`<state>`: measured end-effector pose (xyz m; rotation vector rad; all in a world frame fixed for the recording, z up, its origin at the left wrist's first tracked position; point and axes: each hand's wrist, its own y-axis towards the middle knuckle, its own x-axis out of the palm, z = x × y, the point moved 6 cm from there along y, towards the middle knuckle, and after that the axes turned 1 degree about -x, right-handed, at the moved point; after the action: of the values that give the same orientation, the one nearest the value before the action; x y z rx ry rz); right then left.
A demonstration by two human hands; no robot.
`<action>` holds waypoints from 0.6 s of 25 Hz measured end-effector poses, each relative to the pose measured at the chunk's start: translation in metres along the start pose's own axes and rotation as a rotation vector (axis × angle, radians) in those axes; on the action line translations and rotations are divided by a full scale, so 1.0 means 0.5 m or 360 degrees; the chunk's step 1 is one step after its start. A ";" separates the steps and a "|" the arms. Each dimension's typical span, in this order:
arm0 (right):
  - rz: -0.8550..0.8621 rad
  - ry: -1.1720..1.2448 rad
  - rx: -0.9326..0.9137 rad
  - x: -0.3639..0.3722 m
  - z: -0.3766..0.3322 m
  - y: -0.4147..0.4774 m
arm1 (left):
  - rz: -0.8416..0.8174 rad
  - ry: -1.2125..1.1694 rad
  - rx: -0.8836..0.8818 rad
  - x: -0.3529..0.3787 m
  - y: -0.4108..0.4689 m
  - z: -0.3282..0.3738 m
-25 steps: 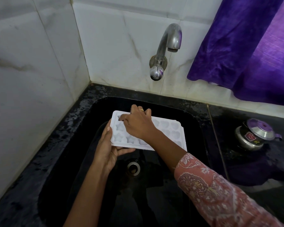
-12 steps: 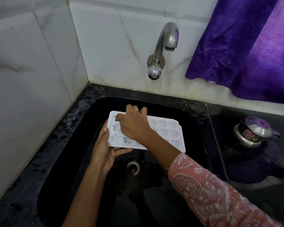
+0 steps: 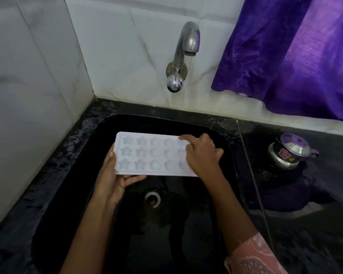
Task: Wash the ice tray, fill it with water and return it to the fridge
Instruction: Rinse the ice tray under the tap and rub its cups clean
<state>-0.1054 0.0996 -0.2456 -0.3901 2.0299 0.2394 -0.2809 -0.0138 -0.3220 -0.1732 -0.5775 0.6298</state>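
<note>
A white ice tray point(image 3: 147, 153) with star and round moulds is held level over the black sink point(image 3: 107, 131). My left hand point(image 3: 113, 180) grips its left end from below, thumb on the rim. My right hand point(image 3: 202, 155) lies on the tray's right end, fingers curled over the moulds and hiding that end. The chrome tap point(image 3: 183, 54) juts from the back wall above the tray; no water stream shows.
The drain point(image 3: 151, 198) sits in the sink floor below the tray. A small steel kettle with a purple lid point(image 3: 289, 151) stands on the wet black counter at the right. A purple curtain point(image 3: 295, 56) hangs at the upper right. Marble-tiled walls close the left and back.
My right hand has slid from the tray's left moulds across to its right end. The tray is now level and squarer to me. My left hand keeps its hold.
</note>
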 end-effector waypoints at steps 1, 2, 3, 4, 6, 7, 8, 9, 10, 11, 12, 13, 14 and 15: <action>0.0025 -0.0020 0.0073 -0.009 0.029 -0.008 | -0.0005 0.0007 0.0003 -0.002 0.000 0.000; 0.0042 -0.0041 0.0120 -0.015 0.053 -0.016 | -0.0009 0.0011 0.0000 -0.003 0.000 0.000; 0.0047 -0.0058 0.0143 -0.016 0.070 -0.020 | -0.0012 0.0009 -0.0003 -0.005 0.000 0.001; 0.0037 -0.0080 0.0149 -0.015 0.081 -0.022 | -0.0013 0.0001 -0.0007 -0.006 0.000 0.001; -0.0006 -0.0119 0.0136 -0.004 0.089 -0.023 | -0.0010 -0.0017 -0.0017 -0.009 0.002 0.001; -0.0022 -0.0128 0.0127 0.002 0.089 -0.023 | -0.0009 -0.0019 -0.0022 -0.011 0.002 0.000; -0.0037 -0.0126 0.0118 0.008 0.087 -0.023 | -0.0009 -0.0019 -0.0023 -0.012 0.001 0.001; -0.0049 -0.0114 0.0109 0.013 0.085 -0.024 | -0.0004 -0.0020 -0.0022 -0.014 0.000 0.000; -0.0062 -0.0102 0.0099 0.017 0.083 -0.025 | 0.0001 -0.0025 -0.0019 -0.015 -0.001 0.000; -0.0074 -0.0097 0.0088 0.020 0.081 -0.025 | 0.0006 -0.0032 -0.0017 -0.017 -0.002 -0.001; -0.0082 -0.0103 0.0075 0.022 0.079 -0.026 | 0.0008 -0.0039 -0.0015 -0.018 -0.002 -0.001; -0.0085 -0.0118 0.0061 0.023 0.077 -0.026 | 0.0011 -0.0046 -0.0014 -0.020 -0.002 0.000; -0.0082 -0.0138 0.0048 0.022 0.075 -0.026 | 0.0015 -0.0049 -0.0013 -0.021 -0.001 0.001; -0.0072 -0.0157 0.0040 0.021 0.075 -0.026 | 0.0018 -0.0048 -0.0011 -0.021 0.000 0.002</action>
<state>-0.0745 0.0981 -0.2726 -0.4007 1.9231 0.2010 -0.2885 -0.0202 -0.3259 -0.1738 -0.6079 0.6424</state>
